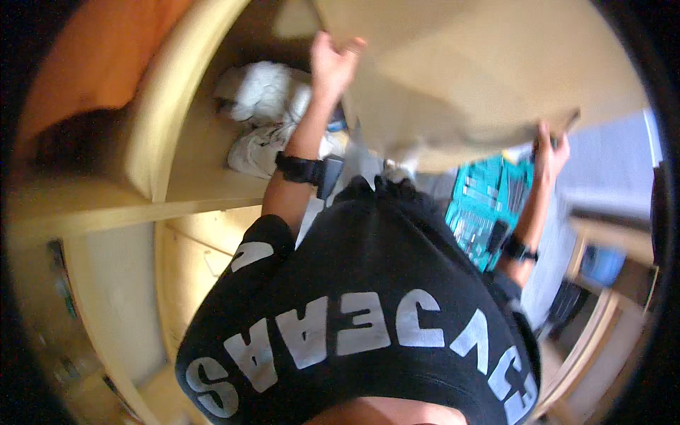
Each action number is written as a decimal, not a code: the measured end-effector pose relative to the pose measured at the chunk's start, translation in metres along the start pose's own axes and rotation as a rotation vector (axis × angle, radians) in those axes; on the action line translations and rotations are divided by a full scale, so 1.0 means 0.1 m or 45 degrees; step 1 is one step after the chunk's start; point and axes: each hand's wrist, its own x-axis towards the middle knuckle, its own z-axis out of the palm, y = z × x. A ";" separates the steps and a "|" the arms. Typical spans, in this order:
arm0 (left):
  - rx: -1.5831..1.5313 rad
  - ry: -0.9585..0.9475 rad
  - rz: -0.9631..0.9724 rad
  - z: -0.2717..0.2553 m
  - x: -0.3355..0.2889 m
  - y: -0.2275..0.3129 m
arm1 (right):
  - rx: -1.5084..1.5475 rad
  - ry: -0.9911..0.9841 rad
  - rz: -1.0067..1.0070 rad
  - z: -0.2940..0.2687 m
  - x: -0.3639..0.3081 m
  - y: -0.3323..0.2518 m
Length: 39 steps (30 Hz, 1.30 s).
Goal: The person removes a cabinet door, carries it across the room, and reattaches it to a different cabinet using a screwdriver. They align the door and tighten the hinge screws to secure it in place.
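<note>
A large light-wood panel (489, 64), like a cabinet door, fills the upper right. My left hand (336, 65) is closed around its left edge, thumb on the face and the other fingers partly hidden. My right hand (551, 152) is raised at the panel's lower right edge, its fingers curled about a small dark object (571, 120). Blur hides what that object is, and whether it is fixed to the panel I cannot tell. Each wrist wears a black band.
White cloth bundles (258, 95) lie inside an open wooden cabinet (170, 120) at left. An open teal tool case (489, 202) with many metal pieces is below my right hand. Wooden shelving (602, 312) holding a blue container (602, 264) stands at right.
</note>
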 end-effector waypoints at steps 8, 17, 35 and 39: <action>0.054 0.201 0.030 -0.54 -0.87 0.28 | -0.096 -0.209 0.207 -0.19 -0.47 0.05; -0.132 0.202 -0.021 -1.07 -2.02 0.69 | 0.254 -0.083 -0.247 -0.67 -1.52 -1.20; -0.073 -1.158 -1.499 -3.78 -5.05 1.00 | 0.142 0.041 -0.050 -0.38 -1.39 -1.40; 1.534 -0.120 -1.055 -4.74 -5.09 0.57 | 0.083 -0.046 -0.063 -0.40 -1.34 -1.37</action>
